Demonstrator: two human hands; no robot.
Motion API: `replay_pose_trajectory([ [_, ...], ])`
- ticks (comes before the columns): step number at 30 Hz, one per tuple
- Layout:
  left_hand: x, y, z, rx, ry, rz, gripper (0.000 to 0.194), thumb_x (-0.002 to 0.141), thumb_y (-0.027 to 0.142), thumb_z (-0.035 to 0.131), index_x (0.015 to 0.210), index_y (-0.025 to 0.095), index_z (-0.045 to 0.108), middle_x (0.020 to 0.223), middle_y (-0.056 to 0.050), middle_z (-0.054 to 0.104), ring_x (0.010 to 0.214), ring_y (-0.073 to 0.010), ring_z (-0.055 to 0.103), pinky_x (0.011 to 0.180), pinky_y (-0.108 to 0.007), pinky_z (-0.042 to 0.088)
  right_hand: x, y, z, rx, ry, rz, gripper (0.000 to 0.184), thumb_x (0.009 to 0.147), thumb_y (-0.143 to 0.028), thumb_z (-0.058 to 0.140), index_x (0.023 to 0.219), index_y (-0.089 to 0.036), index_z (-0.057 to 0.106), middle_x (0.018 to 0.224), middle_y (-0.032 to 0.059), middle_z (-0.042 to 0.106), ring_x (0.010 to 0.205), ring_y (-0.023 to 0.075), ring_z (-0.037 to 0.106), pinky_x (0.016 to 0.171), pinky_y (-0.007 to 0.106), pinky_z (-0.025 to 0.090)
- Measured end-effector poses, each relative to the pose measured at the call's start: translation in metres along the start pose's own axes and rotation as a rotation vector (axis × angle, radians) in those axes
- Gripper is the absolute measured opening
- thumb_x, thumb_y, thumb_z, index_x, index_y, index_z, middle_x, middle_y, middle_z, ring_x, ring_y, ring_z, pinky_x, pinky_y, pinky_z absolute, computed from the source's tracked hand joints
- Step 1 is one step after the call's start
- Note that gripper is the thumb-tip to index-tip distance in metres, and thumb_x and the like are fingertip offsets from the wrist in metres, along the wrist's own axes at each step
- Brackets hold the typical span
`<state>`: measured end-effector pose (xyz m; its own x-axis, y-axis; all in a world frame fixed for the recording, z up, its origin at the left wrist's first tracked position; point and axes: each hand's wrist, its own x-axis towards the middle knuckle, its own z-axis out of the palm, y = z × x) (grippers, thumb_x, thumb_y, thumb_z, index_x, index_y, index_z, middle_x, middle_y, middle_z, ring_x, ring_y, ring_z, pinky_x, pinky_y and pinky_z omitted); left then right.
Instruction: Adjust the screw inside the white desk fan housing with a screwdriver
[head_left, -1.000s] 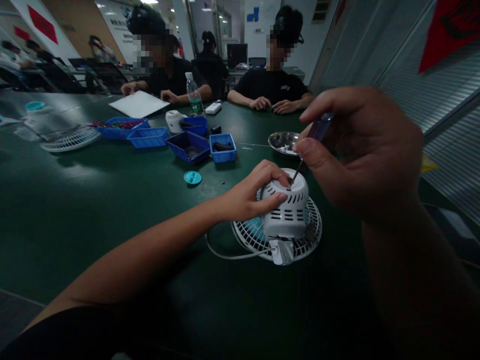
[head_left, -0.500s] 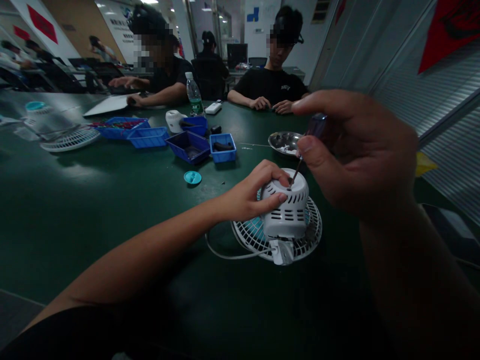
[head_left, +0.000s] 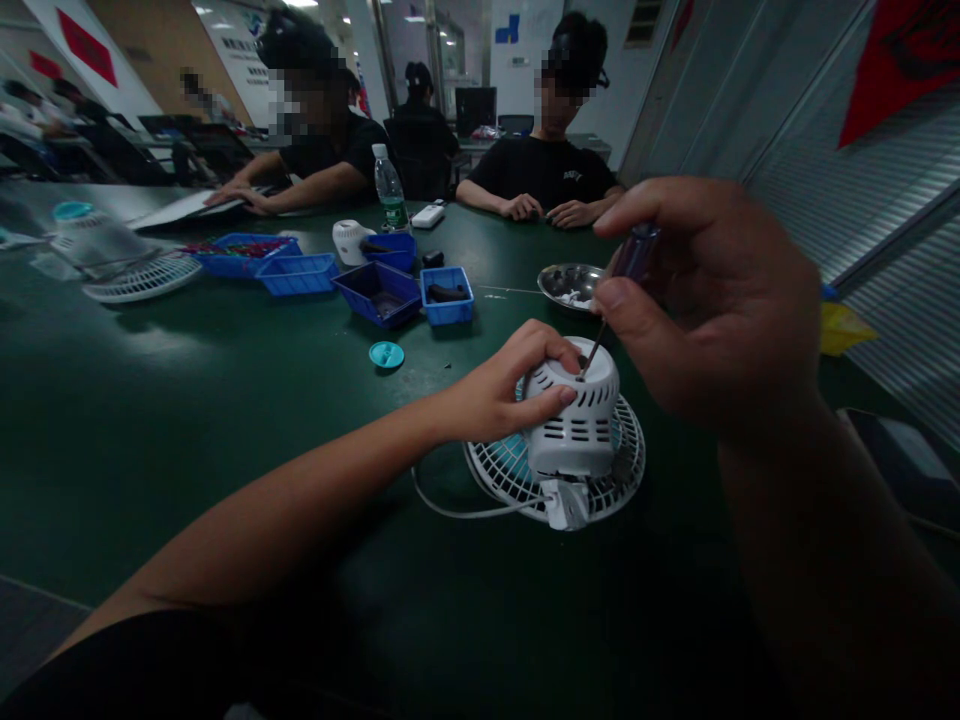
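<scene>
A small white electric fan point(head_left: 574, 430) lies face down on the green table, its round grille point(head_left: 510, 470) underneath and its slotted motor housing on top. My left hand point(head_left: 517, 385) grips the housing from the left, fingers and thumb around its upper part. Held in my right hand point(head_left: 712, 300) is a screwdriver point(head_left: 637, 250), its shaft slanting down to the top of the housing. The tip meets the housing near a hole there; any screw is too small to make out. A white cable point(head_left: 457, 512) curves out from the fan's near side.
Blue plastic bins point(head_left: 379, 293), a water bottle point(head_left: 390, 190) and a turquoise cap point(head_left: 386, 354) are farther back. A metal bowl point(head_left: 566, 285) with small parts sits behind the fan. Another fan point(head_left: 135, 265) lies far left. Two people sit opposite; a dark flat device point(head_left: 900, 460) lies right.
My right hand has turned slightly around the screwdriver, which stays on the housing. My left hand keeps its hold. Across the table, the left person's hands have come together on a white board.
</scene>
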<state>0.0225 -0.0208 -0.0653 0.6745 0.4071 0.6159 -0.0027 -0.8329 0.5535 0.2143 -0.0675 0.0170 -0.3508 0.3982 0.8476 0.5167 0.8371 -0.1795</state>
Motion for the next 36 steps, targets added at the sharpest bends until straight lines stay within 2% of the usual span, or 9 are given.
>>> replay_pose_trajectory([
  [4,-0.0002,-0.0011,0.0004,0.007,0.008,0.029,0.024,0.103,0.044,0.058,0.112,0.022,0.056,0.116,-0.011,0.064,0.115,-0.0236,0.059,0.105,-0.042,0.050,-0.0021,0.0005,0.0015,0.082,-0.027,0.021,0.031,0.101,-0.021,0.053,0.130,-0.027,0.062,0.135,-0.0005,0.070,0.096,0.0118,0.073,0.074,0.029,0.061],
  [8,-0.0005,-0.0002,-0.0002,0.001,0.011,0.027,0.022,0.102,0.042,0.059,0.111,0.021,0.056,0.116,-0.011,0.064,0.114,-0.0234,0.059,0.103,-0.042,0.051,-0.0018,-0.0010,-0.0010,0.005,-0.014,0.008,0.034,0.098,-0.021,0.060,0.131,-0.030,0.063,0.139,-0.0044,0.071,0.093,0.0106,0.073,0.072,0.027,0.063],
  [14,-0.0003,0.0005,-0.0007,0.000,0.014,0.034,0.022,0.102,0.042,0.059,0.111,0.022,0.056,0.116,-0.011,0.064,0.114,-0.0232,0.060,0.104,-0.041,0.052,0.0002,0.0030,-0.0023,-0.045,0.021,-0.096,0.036,0.097,-0.023,0.064,0.132,-0.029,0.064,0.137,-0.0044,0.072,0.109,0.0151,0.074,0.077,0.027,0.065],
  [19,-0.0004,-0.0008,-0.0011,0.002,0.006,0.022,0.023,0.101,0.043,0.060,0.112,0.022,0.056,0.116,-0.012,0.064,0.115,-0.0245,0.060,0.103,-0.043,0.052,-0.0017,0.0029,-0.0001,0.070,-0.021,-0.020,0.037,0.099,-0.019,0.053,0.134,-0.026,0.062,0.129,-0.0007,0.072,0.097,0.0129,0.072,0.075,0.030,0.063],
  [21,-0.0004,-0.0009,-0.0008,0.003,0.007,0.024,0.023,0.102,0.043,0.060,0.112,0.022,0.056,0.117,-0.012,0.064,0.115,-0.0243,0.060,0.104,-0.043,0.052,-0.0020,0.0025,-0.0002,0.054,-0.017,-0.021,0.037,0.099,-0.017,0.054,0.134,-0.026,0.062,0.127,-0.0005,0.072,0.096,0.0127,0.072,0.075,0.031,0.063],
  [24,-0.0005,-0.0010,0.0001,0.001,0.013,0.042,0.021,0.102,0.041,0.060,0.112,0.022,0.056,0.116,-0.012,0.064,0.115,-0.0232,0.060,0.104,-0.042,0.052,-0.0015,0.0031,-0.0016,-0.015,0.001,-0.057,0.036,0.097,-0.019,0.060,0.132,-0.025,0.062,0.139,-0.0005,0.070,0.099,0.0133,0.073,0.072,0.028,0.063],
  [28,-0.0007,-0.0017,0.0007,-0.001,0.021,0.055,0.022,0.102,0.040,0.061,0.112,0.022,0.057,0.116,-0.011,0.064,0.114,-0.0230,0.060,0.104,-0.042,0.052,-0.0009,0.0036,-0.0027,-0.086,0.021,-0.069,0.034,0.096,-0.022,0.063,0.130,-0.027,0.063,0.138,-0.0032,0.071,0.091,0.0098,0.071,0.068,0.023,0.061],
  [34,-0.0001,-0.0009,-0.0004,0.001,0.010,0.034,0.023,0.102,0.043,0.059,0.112,0.022,0.056,0.117,-0.012,0.065,0.115,-0.0241,0.060,0.104,-0.043,0.052,-0.0015,0.0021,-0.0001,0.044,-0.020,-0.008,0.038,0.099,-0.020,0.053,0.135,-0.029,0.061,0.120,-0.0005,0.073,0.097,0.0136,0.072,0.074,0.029,0.063],
  [36,-0.0001,-0.0004,-0.0005,0.000,0.008,0.034,0.023,0.102,0.043,0.060,0.112,0.022,0.056,0.116,-0.011,0.065,0.115,-0.0239,0.060,0.103,-0.043,0.052,-0.0012,0.0010,-0.0007,0.035,-0.025,-0.011,0.037,0.099,-0.020,0.056,0.135,-0.028,0.061,0.126,0.0004,0.073,0.097,0.0143,0.073,0.073,0.031,0.063],
])
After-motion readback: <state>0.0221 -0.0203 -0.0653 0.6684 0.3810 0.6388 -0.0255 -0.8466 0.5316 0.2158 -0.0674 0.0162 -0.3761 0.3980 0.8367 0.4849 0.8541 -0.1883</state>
